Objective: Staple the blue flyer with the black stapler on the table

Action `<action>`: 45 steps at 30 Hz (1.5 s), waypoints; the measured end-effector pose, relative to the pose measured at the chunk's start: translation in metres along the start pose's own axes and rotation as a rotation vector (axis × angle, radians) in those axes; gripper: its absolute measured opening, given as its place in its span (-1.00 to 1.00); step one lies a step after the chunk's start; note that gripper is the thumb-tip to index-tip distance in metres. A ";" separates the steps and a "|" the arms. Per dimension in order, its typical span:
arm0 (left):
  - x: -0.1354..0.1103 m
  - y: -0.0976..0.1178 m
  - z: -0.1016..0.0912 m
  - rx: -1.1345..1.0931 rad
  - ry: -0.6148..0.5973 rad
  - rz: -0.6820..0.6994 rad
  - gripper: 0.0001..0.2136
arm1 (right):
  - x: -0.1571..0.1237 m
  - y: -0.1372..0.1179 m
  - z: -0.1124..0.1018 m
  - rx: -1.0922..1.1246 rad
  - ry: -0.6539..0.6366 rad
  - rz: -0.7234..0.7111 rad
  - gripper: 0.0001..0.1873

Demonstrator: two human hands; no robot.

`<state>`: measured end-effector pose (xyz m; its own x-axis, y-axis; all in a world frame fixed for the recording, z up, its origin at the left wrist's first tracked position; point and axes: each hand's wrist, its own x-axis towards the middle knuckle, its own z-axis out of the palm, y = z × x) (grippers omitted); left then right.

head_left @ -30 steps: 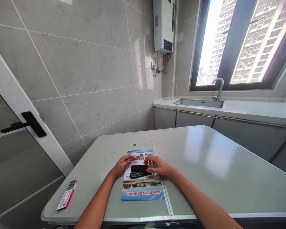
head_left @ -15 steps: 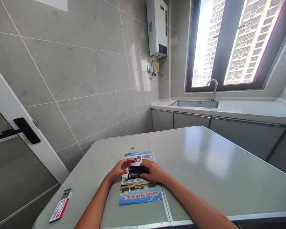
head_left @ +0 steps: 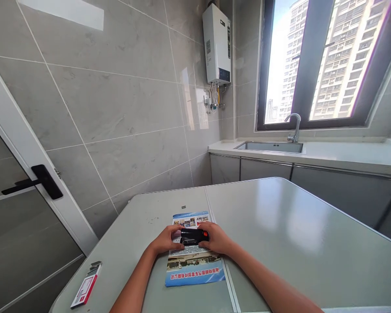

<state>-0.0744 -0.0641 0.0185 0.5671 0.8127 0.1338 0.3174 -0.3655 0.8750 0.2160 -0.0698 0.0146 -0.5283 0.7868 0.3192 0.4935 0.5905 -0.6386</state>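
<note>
Fig., head view, largest item first. (a) Table: grey top spreading out on every side of my fingers. (b) Leaflet: lies flat right beneath the fingers, its blue title band on the near side of them, its photo strip just beyond. (c) L hand and R hand: brought together over the leaflet's far half, about level, neither clearly nearer than the other. (d) Stapler: black, orange-red tip at the R end, long axis running L–R, spanning the gap between the two hands. L fingers curl in on its L end; R fingers close over its R end by the tip, so both hands grip it, one per end. Can't tell whether its base touches the paper or sits just clear. (e) Small red-white box: well apart, to the L of the L fingers and nearer me, by the table edge
</note>
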 end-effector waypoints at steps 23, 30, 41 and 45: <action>-0.007 -0.007 -0.008 0.372 0.060 -0.069 -0.64 | 0.005 0.025 -0.023 0.072 0.124 -0.126 -0.56; -0.006 -0.004 -0.008 0.368 0.029 -0.072 -0.60 | 0.005 0.020 -0.026 0.128 0.134 -0.125 -0.55; -0.006 -0.005 -0.007 0.367 0.030 -0.048 -0.67 | 0.000 0.008 -0.033 0.089 0.054 -0.174 -0.59; -0.007 -0.002 -0.007 0.381 0.041 -0.063 -0.70 | -0.002 0.005 -0.035 0.051 0.031 -0.177 -0.61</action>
<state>-0.0842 -0.0658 0.0186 0.5096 0.8533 0.1105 0.6143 -0.4508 0.6476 0.2437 -0.0617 0.0356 -0.5818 0.6771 0.4506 0.3586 0.7108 -0.6051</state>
